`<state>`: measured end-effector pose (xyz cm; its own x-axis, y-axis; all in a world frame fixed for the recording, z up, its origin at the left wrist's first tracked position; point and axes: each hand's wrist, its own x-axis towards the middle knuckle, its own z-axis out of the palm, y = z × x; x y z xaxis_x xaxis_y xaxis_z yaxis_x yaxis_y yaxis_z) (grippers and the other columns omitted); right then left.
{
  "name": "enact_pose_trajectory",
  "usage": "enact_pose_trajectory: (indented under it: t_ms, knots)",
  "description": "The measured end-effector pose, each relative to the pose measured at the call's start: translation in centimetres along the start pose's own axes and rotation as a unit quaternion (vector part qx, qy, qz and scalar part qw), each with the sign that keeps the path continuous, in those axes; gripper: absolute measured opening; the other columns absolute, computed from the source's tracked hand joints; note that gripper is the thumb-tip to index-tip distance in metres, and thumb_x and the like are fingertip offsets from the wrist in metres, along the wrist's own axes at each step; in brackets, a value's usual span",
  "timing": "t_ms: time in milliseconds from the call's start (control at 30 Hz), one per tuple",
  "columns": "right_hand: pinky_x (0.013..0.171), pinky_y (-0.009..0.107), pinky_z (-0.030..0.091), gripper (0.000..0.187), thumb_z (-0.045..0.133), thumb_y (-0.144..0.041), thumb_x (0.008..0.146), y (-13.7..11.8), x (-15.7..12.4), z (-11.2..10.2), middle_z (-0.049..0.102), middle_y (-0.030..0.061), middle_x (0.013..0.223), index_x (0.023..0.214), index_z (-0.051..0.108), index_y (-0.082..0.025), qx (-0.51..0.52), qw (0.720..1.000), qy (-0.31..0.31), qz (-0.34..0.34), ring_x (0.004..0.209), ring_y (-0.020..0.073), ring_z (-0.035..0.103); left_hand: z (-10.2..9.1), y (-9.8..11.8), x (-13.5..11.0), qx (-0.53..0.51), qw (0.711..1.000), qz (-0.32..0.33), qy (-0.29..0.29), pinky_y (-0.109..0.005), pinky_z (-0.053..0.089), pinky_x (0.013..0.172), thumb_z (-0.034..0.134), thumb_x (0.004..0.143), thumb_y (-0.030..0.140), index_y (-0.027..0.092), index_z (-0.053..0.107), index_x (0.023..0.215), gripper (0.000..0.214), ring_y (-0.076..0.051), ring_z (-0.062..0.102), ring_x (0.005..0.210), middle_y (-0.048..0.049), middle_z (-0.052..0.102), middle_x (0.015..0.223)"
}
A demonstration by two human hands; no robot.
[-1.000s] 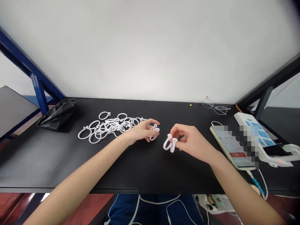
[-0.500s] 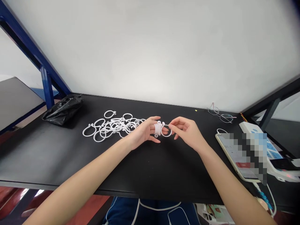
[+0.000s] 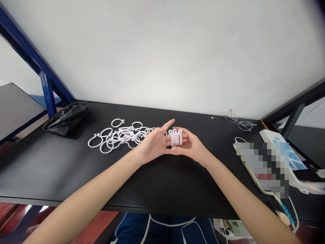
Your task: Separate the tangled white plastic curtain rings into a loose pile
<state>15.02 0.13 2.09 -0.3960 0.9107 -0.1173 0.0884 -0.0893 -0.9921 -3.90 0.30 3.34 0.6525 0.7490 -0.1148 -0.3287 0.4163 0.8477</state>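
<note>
My left hand (image 3: 154, 144) hovers over the black table (image 3: 76, 169) with its fingers stretched out, and several white plastic rings (image 3: 175, 137) are threaded on its fingers. My right hand (image 3: 190, 146) is closed around those rings and the left fingertips, touching them from the right. A pile of loose white rings (image 3: 119, 136) lies on the table just left of my left hand.
A crumpled black plastic bag (image 3: 66, 117) sits at the back left. Glasses (image 3: 240, 123) lie at the back right. A phone (image 3: 256, 166), a white power strip (image 3: 284, 152) and cables occupy the right side. A white wall stands behind the table.
My right hand carried a ring from the table's middle to my left hand and pushed it onto the fingers with the others. The left hand opened and rose slightly.
</note>
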Motion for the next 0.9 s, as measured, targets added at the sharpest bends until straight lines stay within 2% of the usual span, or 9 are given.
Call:
enact_pose_trajectory:
  t_ms: [200, 300, 433, 567, 700, 800, 900]
  knots:
    - [0.087, 0.039, 0.055, 0.045, 0.079, -0.027, 0.068, 0.7, 0.3, 0.1, 0.070, 0.0035, 0.096, 0.109, 0.060, -0.022, -0.008, 0.999, 0.029, -0.021, 0.097, 0.0230, 0.068, 0.1, 0.4, -0.2, -0.007, 1.000, 0.000, -0.012, -0.046, 0.050, 0.090, 0.025, 0.092, 0.051, 0.031, 0.019, 0.152, 0.064, -0.026, 0.058, 0.115, -0.0133, 0.057, 0.130]
    - [0.085, 0.038, 0.054, 0.035, 0.079, -0.022, 0.064, 0.8, 0.6, -0.1, 0.072, 0.0019, 0.087, 0.096, 0.066, -0.020, -0.014, 0.998, 0.054, -0.017, 0.087, 0.0216, 0.069, -0.2, 0.4, -0.3, -0.019, 0.999, -0.019, -0.039, -0.043, 0.055, 0.078, 0.025, 0.091, 0.054, 0.032, 0.021, 0.152, 0.065, -0.028, 0.058, 0.114, -0.0133, 0.058, 0.128]
    - [0.072, 0.032, 0.053, 0.035, 0.076, -0.017, 0.060, 0.7, 0.7, -0.3, 0.072, -0.0001, 0.078, 0.094, 0.069, -0.020, 0.034, 0.998, 0.054, 0.029, 0.073, 0.0173, 0.067, -0.5, 0.2, -0.4, -0.035, 0.997, -0.024, -0.070, -0.029, 0.054, 0.055, 0.029, 0.091, 0.054, 0.031, 0.023, 0.151, 0.065, -0.029, 0.059, 0.110, -0.0142, 0.059, 0.123]
    - [0.065, 0.027, 0.051, 0.024, 0.073, -0.030, 0.073, 0.3, 0.6, -0.5, 0.069, 0.0008, 0.074, 0.094, 0.071, -0.018, 0.097, 0.991, 0.011, 0.089, 0.066, 0.0131, 0.063, -0.6, 0.0, -0.3, -0.040, 0.996, -0.039, -0.074, -0.029, 0.056, 0.055, 0.032, 0.092, 0.053, 0.032, 0.022, 0.152, 0.064, -0.029, 0.061, 0.107, -0.0139, 0.059, 0.124]
    - [0.064, 0.027, 0.051, 0.035, 0.065, -0.048, 0.083, -0.1, 0.6, -0.5, 0.071, 0.0050, 0.080, 0.098, 0.073, -0.018, 0.117, 0.988, 0.030, 0.100, 0.070, 0.0157, 0.064, -0.5, -0.1, -0.2, -0.039, 0.996, -0.044, -0.071, -0.031, 0.057, 0.058, 0.033, 0.093, 0.053, 0.033, 0.018, 0.152, 0.064, -0.030, 0.059, 0.112, -0.0147, 0.056, 0.129]
    - [0.073, 0.030, 0.053, 0.041, 0.063, -0.054, 0.084, -0.3, 0.6, -0.6, 0.074, 0.0080, 0.086, 0.098, 0.074, -0.017, 0.126, 0.987, 0.035, 0.097, 0.080, 0.0201, 0.068, -0.6, -0.3, 0.0, -0.052, 0.996, -0.039, -0.066, -0.033, 0.058, 0.062, 0.033, 0.094, 0.053, 0.033, 0.016, 0.153, 0.064, -0.030, 0.057, 0.116, -0.0155, 0.056, 0.130]
    - [0.073, 0.030, 0.052, 0.044, 0.064, -0.059, 0.082, -0.3, 0.5, -0.6, 0.074, 0.0084, 0.084, 0.092, 0.075, -0.017, 0.134, 0.987, 0.028, 0.084, 0.078, 0.0202, 0.068, -0.9, -0.5, 0.1, -0.071, 0.994, -0.036, -0.076, -0.036, 0.059, 0.064, 0.033, 0.095, 0.052, 0.033, 0.016, 0.153, 0.064, -0.032, 0.056, 0.118, -0.0161, 0.054, 0.133]
